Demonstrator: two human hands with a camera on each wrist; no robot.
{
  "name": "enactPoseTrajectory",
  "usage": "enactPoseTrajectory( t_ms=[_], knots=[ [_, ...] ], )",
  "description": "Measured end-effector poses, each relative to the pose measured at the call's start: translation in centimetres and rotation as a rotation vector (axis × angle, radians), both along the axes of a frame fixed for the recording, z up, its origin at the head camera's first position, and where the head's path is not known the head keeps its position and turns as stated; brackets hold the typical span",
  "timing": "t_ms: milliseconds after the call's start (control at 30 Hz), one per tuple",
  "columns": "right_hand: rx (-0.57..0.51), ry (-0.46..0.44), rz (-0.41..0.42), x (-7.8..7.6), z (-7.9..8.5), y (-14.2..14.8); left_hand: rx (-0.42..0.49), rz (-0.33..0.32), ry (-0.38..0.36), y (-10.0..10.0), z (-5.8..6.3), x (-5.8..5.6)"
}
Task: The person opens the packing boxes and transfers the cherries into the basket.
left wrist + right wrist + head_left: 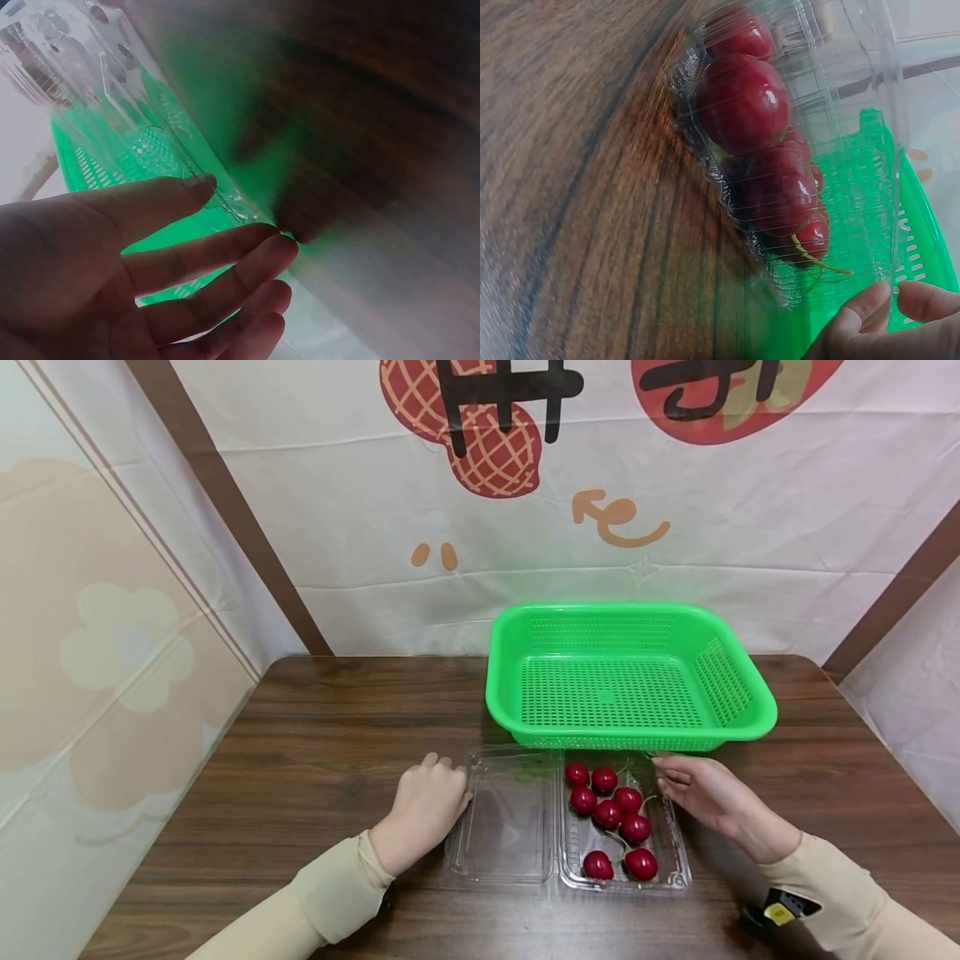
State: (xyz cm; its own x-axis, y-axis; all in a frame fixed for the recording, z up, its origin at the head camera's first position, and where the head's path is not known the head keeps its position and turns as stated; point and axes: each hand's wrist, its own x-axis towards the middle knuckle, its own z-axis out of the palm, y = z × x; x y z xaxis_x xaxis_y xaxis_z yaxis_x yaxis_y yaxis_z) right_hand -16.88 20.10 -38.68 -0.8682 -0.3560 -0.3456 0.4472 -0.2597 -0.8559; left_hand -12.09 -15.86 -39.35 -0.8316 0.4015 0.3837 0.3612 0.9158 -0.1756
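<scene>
An opened clear plastic clamshell box stands on the table, its lid [506, 827] folded out to the left. In its right half [678, 860] lie several red cherries [607, 814], some with green stems. My left hand [426, 806] is at the lid's outer left edge; in the left wrist view its thumb [196, 189] touches the rim and its other fingers [255, 266] extend loosely near it. My right hand [712, 793] pinches the box's rim at the far right corner; in the right wrist view the thumb and a finger [926, 300] meet there.
Directly behind the box sits a green plastic basket [757, 714] with perforated sides and base. Brown wood-grain table [315, 760] extends to both sides. A printed white cloth [360, 510] hangs behind the table.
</scene>
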Motion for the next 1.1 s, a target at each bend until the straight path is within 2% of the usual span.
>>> enactPoseTrajectory(
  t_ms=[333,567,733,900,1100],
  knots=[
    [0.005,0.001,0.017,0.0,0.0,0.1,-0.007,0.010,0.023,0.1,0.1,0.0],
    [0.053,0.054,0.027,0.4,-0.3,0.3,0.005,0.024,0.062,0.3,0.3,0.2],
    [0.217,0.125,-0.002,0.9,-0.2,0.4,0.097,-0.012,0.070,0.9,0.8,0.4],
    [0.422,0.228,-0.068,1.4,0.1,0.1,0.215,-0.096,0.046,2.1,1.7,0.8],
    [0.605,0.384,-0.121,2.2,0.5,-0.3,0.282,-0.183,0.036,3.5,2.1,1.2]
  ],
)
